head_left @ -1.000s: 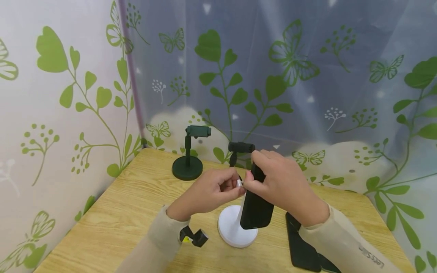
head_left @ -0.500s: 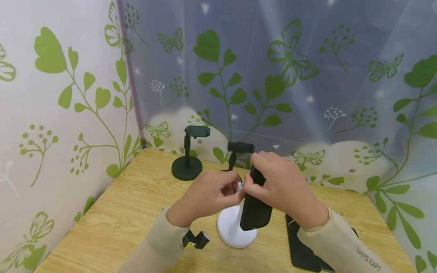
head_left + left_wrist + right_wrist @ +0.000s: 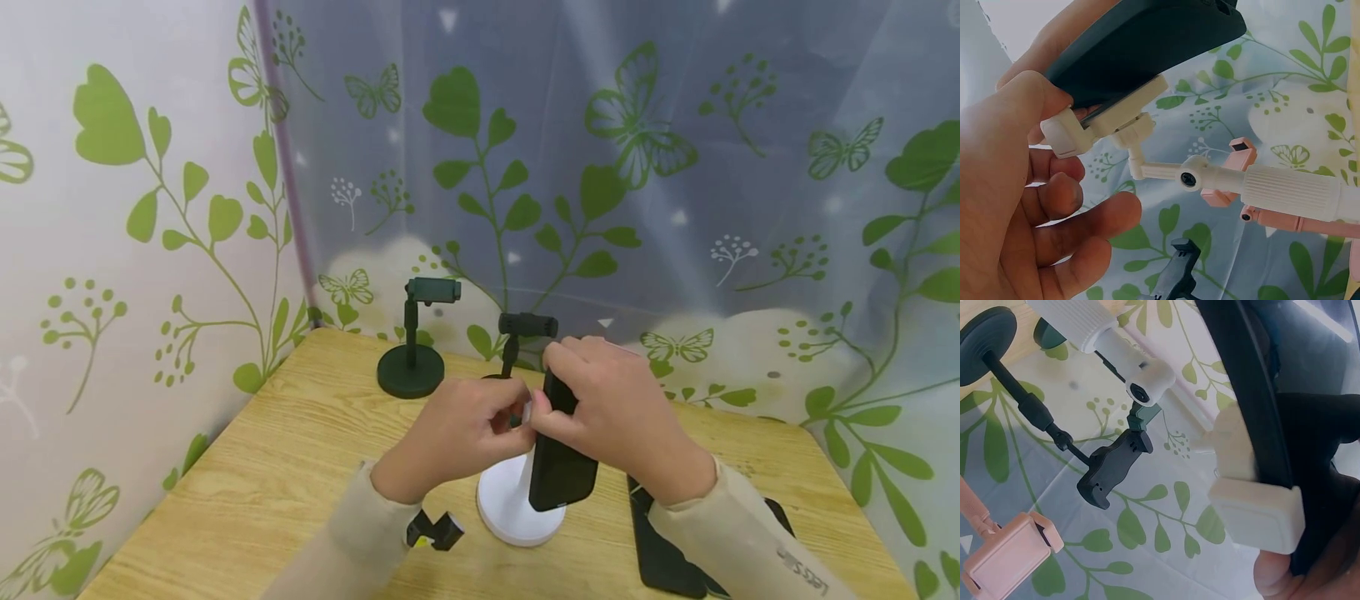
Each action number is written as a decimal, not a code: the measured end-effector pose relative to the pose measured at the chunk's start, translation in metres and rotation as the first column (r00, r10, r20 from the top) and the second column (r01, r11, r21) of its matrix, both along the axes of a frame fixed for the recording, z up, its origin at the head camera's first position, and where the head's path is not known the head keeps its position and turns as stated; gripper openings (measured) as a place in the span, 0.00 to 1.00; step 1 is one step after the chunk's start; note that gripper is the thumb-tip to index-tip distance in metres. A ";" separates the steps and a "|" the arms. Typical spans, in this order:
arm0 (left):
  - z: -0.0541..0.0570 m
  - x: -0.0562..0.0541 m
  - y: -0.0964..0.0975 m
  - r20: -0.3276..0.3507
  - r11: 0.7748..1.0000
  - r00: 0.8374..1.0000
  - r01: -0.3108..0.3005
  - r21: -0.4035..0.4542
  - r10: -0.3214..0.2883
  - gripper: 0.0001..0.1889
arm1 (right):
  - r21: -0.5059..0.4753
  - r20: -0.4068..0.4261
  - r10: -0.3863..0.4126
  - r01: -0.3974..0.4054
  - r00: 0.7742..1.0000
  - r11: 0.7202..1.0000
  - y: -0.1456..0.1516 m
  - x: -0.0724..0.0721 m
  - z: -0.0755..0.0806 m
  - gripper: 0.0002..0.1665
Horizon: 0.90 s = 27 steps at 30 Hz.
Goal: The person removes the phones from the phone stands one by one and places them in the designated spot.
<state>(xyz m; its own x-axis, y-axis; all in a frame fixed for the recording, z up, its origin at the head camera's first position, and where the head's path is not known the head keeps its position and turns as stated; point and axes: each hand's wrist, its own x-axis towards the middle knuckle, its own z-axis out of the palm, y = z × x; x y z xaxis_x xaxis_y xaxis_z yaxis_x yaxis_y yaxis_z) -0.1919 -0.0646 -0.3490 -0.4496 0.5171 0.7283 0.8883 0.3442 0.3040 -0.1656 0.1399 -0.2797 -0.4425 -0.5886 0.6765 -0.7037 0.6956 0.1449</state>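
A white phone stand, its round base [image 3: 504, 508] on the table, has its clamp at the side of a black phone [image 3: 564, 471]. The phone tilts, its dark screen facing me. My right hand [image 3: 618, 412] grips the phone's upper part, fingers over its edge and thumb near the clamp. My left hand [image 3: 457, 425] pinches the white clamp end [image 3: 1067, 133] between thumb and finger; its other fingers curl loosely below. In the right wrist view the clamp end [image 3: 1257, 515] laps over the phone's edge. The stand's arm [image 3: 1160, 170] runs from the clamp to its ribbed pole [image 3: 1291, 194].
Behind, a dark green phone stand [image 3: 411, 371] stands at the left and a black one [image 3: 528, 325] further right. A pink stand [image 3: 1013, 556] is close by. Dark flat phone-like slabs [image 3: 663, 542] lie under my right forearm. A patterned curtain [image 3: 525, 125] encloses the table.
My right hand has shifted slightly left with the phone. The hands are closer together, and less of the white clamp end shows between them.
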 end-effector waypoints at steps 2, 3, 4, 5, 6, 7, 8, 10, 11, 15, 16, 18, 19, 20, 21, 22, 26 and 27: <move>0.000 0.000 0.001 -0.015 1.000 1.000 -0.005 -0.001 0.005 0.09 | -0.002 -0.006 0.005 -0.005 1.000 1.000 0.001 0.000 -0.001 0.11; 0.000 0.000 0.001 -0.023 1.000 1.000 -0.007 -0.003 0.007 0.10 | -0.002 -0.009 0.007 -0.007 1.000 1.000 0.001 -0.001 -0.001 0.11; 0.000 0.000 0.002 -0.032 1.000 0.999 -0.010 -0.004 0.010 0.10 | -0.002 -0.011 0.009 -0.009 1.000 1.000 0.001 -0.001 -0.002 0.11; -0.001 -0.001 0.002 -0.040 1.000 0.999 -0.012 -0.004 0.012 0.10 | -0.002 -0.012 0.014 -0.014 1.000 1.000 0.002 -0.001 -0.003 0.11; -0.001 -0.001 0.002 -0.045 1.000 0.999 -0.014 -0.003 0.014 0.10 | -0.003 -0.013 0.021 -0.021 1.000 1.000 0.002 -0.001 -0.003 0.11; -0.001 -0.001 0.003 -0.049 1.000 0.999 -0.017 -0.002 0.017 0.11 | -0.001 -0.014 0.027 -0.027 1.000 1.000 0.002 -0.001 -0.004 0.11; -0.001 -0.001 0.003 -0.050 1.000 0.999 -0.018 -0.003 0.018 0.11 | 0.001 -0.019 0.033 -0.033 0.999 0.999 0.003 -0.001 -0.005 0.10; -0.002 -0.002 0.004 -0.044 1.000 0.999 -0.017 -0.002 0.017 0.11 | 0.009 -0.028 0.046 -0.046 0.999 0.999 0.003 -0.002 -0.007 0.09; -0.002 -0.002 0.004 -0.039 1.000 0.999 -0.017 -0.002 0.017 0.11 | 0.012 -0.035 0.051 -0.050 0.998 0.999 0.003 -0.003 -0.008 0.09; -0.003 -0.001 0.005 -0.020 1.000 1.000 -0.014 0.003 0.014 0.12 | 0.014 -0.064 0.058 -0.057 0.996 0.998 0.003 -0.005 -0.011 0.08; -0.003 -0.001 0.005 -0.017 1.000 1.000 -0.014 0.004 0.014 0.12 | 0.012 -0.068 0.056 -0.056 0.996 0.998 0.003 -0.005 -0.011 0.08; -0.004 -0.001 0.005 -0.012 1.000 1.000 -0.012 0.006 0.012 0.11 | 0.010 -0.072 0.055 -0.055 0.996 0.998 0.003 -0.005 -0.012 0.08; -0.004 -0.001 0.005 -0.013 1.000 1.000 -0.012 0.008 0.012 0.11 | 0.009 -0.072 0.055 -0.054 0.996 0.998 0.003 -0.005 -0.012 0.08; -0.004 -0.001 0.005 -0.016 1.000 1.000 -0.011 0.008 0.011 0.11 | 0.008 -0.072 0.054 -0.054 0.996 0.999 0.003 -0.005 -0.012 0.08; -0.005 -0.001 0.005 -0.016 1.000 1.000 -0.012 0.008 0.012 0.11 | 0.009 -0.071 0.051 -0.050 0.996 0.999 0.003 -0.004 -0.012 0.08; -0.005 -0.002 0.006 -0.016 1.000 1.000 -0.012 0.007 0.013 0.11 | 0.009 -0.071 0.050 -0.049 0.996 0.999 0.003 -0.004 -0.012 0.09; -0.006 -0.002 0.007 -0.016 1.000 1.000 -0.016 0.003 0.016 0.11 | -0.002 -0.068 0.059 -0.059 0.996 0.998 0.003 -0.003 -0.013 0.09; -0.006 -0.002 0.007 -0.011 1.000 1.000 -0.015 0.002 0.015 0.11 | -0.004 -0.069 0.063 -0.063 0.996 0.998 0.004 -0.003 -0.014 0.09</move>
